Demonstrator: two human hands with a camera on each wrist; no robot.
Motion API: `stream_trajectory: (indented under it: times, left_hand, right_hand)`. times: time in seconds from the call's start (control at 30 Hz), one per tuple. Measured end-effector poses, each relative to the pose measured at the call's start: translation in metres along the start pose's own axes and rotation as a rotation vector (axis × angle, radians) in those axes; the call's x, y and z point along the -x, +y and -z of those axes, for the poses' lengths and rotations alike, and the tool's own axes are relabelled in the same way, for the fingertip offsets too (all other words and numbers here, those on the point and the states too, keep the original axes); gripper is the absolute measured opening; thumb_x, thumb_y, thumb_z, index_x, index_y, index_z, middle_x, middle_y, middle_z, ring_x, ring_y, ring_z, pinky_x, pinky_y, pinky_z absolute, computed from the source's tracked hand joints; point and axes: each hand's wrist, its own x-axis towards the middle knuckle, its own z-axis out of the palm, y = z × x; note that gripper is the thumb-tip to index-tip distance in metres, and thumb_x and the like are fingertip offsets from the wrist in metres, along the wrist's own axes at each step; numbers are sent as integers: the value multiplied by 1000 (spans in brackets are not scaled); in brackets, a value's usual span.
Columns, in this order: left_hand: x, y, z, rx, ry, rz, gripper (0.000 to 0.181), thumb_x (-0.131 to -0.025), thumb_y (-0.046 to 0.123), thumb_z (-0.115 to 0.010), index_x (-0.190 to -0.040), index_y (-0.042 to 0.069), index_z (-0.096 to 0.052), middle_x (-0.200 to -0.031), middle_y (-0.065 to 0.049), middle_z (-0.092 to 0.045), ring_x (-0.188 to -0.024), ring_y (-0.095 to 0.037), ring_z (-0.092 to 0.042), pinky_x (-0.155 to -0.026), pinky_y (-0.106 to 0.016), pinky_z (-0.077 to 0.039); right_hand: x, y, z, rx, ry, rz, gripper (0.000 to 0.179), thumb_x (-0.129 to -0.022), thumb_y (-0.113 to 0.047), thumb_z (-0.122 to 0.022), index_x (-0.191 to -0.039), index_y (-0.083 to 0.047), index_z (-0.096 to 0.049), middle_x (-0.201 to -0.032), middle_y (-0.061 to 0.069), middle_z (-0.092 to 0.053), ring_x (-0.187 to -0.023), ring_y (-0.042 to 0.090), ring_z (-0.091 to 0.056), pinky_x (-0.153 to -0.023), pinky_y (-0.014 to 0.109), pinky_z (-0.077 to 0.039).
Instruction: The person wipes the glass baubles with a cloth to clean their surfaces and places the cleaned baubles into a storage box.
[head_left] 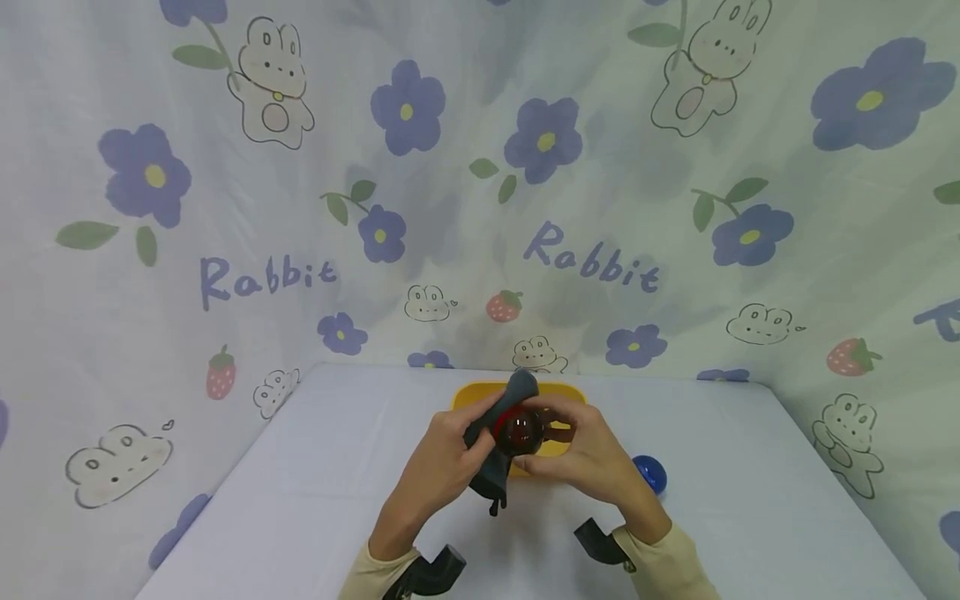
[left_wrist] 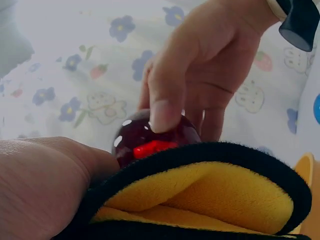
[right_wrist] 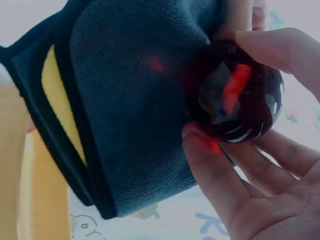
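Note:
My left hand (head_left: 438, 462) grips a folded cleaning cloth (head_left: 491, 477), dark grey outside with a yellow lining and black edging. My right hand (head_left: 588, 454) holds a clear dark-red ball (head_left: 521, 431) between thumb and fingers. In the right wrist view the ball (right_wrist: 235, 95) is right against the grey face of the cloth (right_wrist: 135, 110), and a red glow falls on the fabric. The yellow lining (left_wrist: 225, 190) faces the left wrist camera, where the cloth hides the ball's lower part. Both hands are raised in front of a yellow container (head_left: 468, 392).
The yellow container stands on the white table (head_left: 337, 442), partly hidden behind the hands. A blue ball (head_left: 650, 474) lies on the table beside my right wrist. A patterned curtain (head_left: 465, 183) hangs around the back and sides.

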Motion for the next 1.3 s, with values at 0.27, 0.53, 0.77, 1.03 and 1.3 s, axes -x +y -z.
stream_trajectory:
  times: [0.27, 0.53, 0.77, 1.03, 1.3]
  left_hand:
    - [-1, -3, -3, 3, -14, 15, 56, -94, 0, -59, -149, 8, -55, -116, -11, -76, -67, -7, -60, -59, -18, -50]
    - [0, -5, -6, 0, -53, 45, 60, -95, 2, -58, -153, 7, -49, -101, -10, -74, -48, -1, -47, -44, -18, -39]
    - [2, -1, -6, -14, -67, 71, 59, -96, 3, -57, -154, 4, -48, -89, -9, -69, -47, -1, -48, -44, -17, -42]
    - [4, 7, -4, 0, -76, 68, 55, -97, 4, -55, -152, 1, -50, -112, -20, -74, -63, -2, -66, -56, -18, -56]
    - [5, 12, -3, -14, -25, 26, 53, -96, 0, -55, -149, 3, -54, -114, -18, -75, -71, -9, -67, -63, -14, -56]
  right_hand:
    - [-1, 0, 0, -65, 69, 29, 59, -75, -10, -88, -131, -15, -67, -119, 8, -71, -92, 18, -71, -86, 29, -62]
    - [-2, 3, 2, -76, 130, 23, 61, -76, -7, -88, -132, -13, -65, -128, 12, -67, -105, 26, -73, -92, 36, -61]
    - [-6, 7, 6, -75, 152, -9, 64, -76, -5, -88, -134, -8, -62, -131, 16, -66, -115, 33, -72, -96, 36, -58]
    - [-6, 12, 9, 26, 166, -11, 63, -78, -9, -88, -136, -6, -63, -131, 14, -69, -110, 31, -73, -102, 49, -56]
    - [-6, 14, 9, 91, 134, -79, 60, -78, -18, -88, -133, -12, -65, -128, 12, -70, -104, 23, -69, -94, 39, -57]
